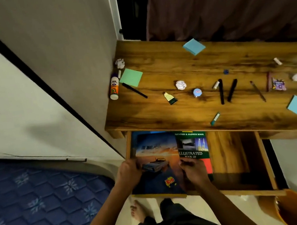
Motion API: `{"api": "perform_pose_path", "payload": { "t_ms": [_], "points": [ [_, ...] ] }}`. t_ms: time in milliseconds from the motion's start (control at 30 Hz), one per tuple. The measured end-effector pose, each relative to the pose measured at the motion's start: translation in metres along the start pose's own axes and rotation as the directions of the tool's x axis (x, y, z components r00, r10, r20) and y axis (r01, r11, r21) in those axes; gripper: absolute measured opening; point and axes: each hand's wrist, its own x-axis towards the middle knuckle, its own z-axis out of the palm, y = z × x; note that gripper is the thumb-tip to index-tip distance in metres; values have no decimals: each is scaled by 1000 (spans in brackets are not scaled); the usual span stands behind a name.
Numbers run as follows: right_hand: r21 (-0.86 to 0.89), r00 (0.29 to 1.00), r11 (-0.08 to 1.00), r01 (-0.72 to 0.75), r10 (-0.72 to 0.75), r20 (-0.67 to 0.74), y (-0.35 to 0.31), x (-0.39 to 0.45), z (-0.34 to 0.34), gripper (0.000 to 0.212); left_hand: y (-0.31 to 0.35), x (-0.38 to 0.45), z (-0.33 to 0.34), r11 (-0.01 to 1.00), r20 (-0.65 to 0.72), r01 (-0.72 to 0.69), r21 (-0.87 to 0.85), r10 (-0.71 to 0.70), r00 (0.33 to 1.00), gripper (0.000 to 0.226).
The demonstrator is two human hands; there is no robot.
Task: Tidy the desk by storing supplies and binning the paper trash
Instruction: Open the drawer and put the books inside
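Down at the open drawer (231, 158): left hand (128, 171) and right hand (194, 171) gripping opposite edges of thin, floppy notebook (158, 159); best supported at both sides.

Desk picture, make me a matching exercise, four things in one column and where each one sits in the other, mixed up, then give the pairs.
Things:
1. glue bottle
2. car-cover notebook
3. orange bin
4. small round tin

Places:
A. on the floor, below the open drawer's right corner
B. in the left part of the open drawer, held by both hands
C. at the desk's left edge, by the wall
D. mid-desk, between a crumpled paper ball and two black markers

Pairs: 1-C, 2-B, 3-A, 4-D
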Motion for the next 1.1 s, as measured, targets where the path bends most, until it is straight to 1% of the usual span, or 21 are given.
{"api": "perform_pose_path", "payload": {
  "t_ms": [67,167,267,300,367,400,433,467,500,533,633,700,767,800,900,933,1033,1100],
  "points": [
    [-31,1000,999,-18,18,-1,-5,12,8,16,5,8,-3,999,36,8,51,-10,999,24],
    [-49,998,997,-52,51,-26,-11,35,19,15,11,20,-8,985,86,34,167,-49,995,41],
    [-59,994,995,-78,73,-84,-11,48,22,19,25,29,-8,981,155,2,195,-33,987,33],
    [-59,993,995,-84,79,-90,-8,53,22,17,29,34,-6,982,153,-3,189,-26,988,31],
    [-46,992,994,-101,97,-84,-9,54,21,14,36,40,0,988,148,-3,152,-19,989,31],
    [-36,991,994,-104,100,-84,-9,53,21,14,36,42,5,987,171,-32,154,6,985,33],
    [-35,993,996,-79,75,-91,-7,52,22,15,35,44,11,986,205,-72,149,40,978,35],
    [-32,993,998,-45,41,-115,-4,51,24,21,35,46,17,981,231,-114,158,75,970,37],
    [-11,989,1000,-16,14,-145,1,51,25,24,37,44,21,981,259,-126,147,84,962,39],
    [20,985,1000,2,2,-174,5,49,27,22,40,42,25,985,283,-126,119,88,955,41],
    [42,967,999,22,-10,-255,10,45,27,16,43,35,41,976,278,-182,117,144,950,41],
    [43,962,998,49,-36,-271,8,46,29,25,43,32,49,972,237,-196,132,161,958,47],
    [71,972,997,41,-24,-235,7,52,37,40,42,31,53,974,219,-188,125,158,963,56],
    [60,977,998,25,-11,-212,7,56,42,41,41,30,53,974,231,-184,132,150,961,58],
    [-65,990,998,1,-10,-140,6,70,60,15,38,37,53,965,278,-152,212,89,957,58],
    [-97,995,995,5,-15,-100,5,71,63,12,38,37,51,961,281,-135,242,64,958,59],
    [-155,996,985,82,-84,-11,8,74,61,15,33,42,49,936,289,-118,332,18,957,61],
    [-251,985,952,173,-172,25,13,74,56,22,28,42,50,919,299,-133,370,18,954,56]
  ]
}}
